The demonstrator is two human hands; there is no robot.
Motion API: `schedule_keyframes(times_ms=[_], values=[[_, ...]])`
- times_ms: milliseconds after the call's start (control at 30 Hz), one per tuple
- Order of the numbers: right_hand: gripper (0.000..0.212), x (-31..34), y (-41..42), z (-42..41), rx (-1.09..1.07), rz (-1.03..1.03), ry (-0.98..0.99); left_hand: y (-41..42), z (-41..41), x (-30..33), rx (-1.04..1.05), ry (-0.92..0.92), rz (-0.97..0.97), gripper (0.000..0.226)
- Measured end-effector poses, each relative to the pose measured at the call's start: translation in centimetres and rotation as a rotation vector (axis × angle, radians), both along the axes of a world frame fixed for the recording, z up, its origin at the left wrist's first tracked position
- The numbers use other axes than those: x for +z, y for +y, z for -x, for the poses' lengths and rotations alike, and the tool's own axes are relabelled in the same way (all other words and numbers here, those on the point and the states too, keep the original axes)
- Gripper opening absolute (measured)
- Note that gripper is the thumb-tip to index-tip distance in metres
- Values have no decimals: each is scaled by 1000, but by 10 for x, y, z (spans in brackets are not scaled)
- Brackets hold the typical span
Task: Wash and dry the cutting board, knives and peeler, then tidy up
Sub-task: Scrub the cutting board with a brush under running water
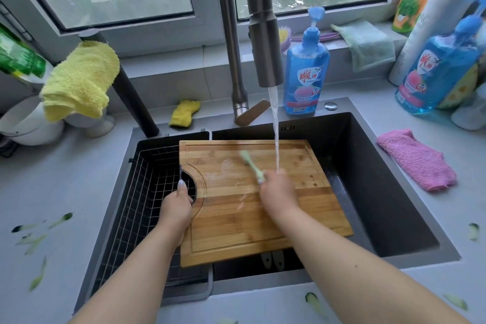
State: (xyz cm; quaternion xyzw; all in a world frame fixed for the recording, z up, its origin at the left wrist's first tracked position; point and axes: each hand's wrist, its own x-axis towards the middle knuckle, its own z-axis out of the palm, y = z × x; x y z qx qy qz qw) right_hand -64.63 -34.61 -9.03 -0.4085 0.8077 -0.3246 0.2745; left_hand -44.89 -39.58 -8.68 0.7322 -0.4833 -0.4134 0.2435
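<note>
Your left hand [176,205] grips the cutting board [252,208] at its handle hole; your right hand [276,187] holds the green peeler [252,167] above it, under the water.

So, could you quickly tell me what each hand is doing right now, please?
Left hand: grips the cutting board at its handle cutout.
Right hand: holds a green peeler under the running water.
</note>
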Motion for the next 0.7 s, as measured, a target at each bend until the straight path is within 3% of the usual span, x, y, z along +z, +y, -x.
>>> schedule_keyframes(times_ms=[100,200,300,500,700], values=[[15,-3,9,11,-193,-84,-19,-1,0,0,-15,-40,10,58],[20,4,24,-29,10,-13,-53,-1,5,2,-65,-60,15,57],[21,1,14,-58,253,86,40,-1,10,4,-115,-105,40,56],[17,-12,5,4,-203,-94,-65,1,10,5,-144,-98,48,56],[26,3,-1,-56,250,58,51,0,10,4,-129,-66,47,56]])
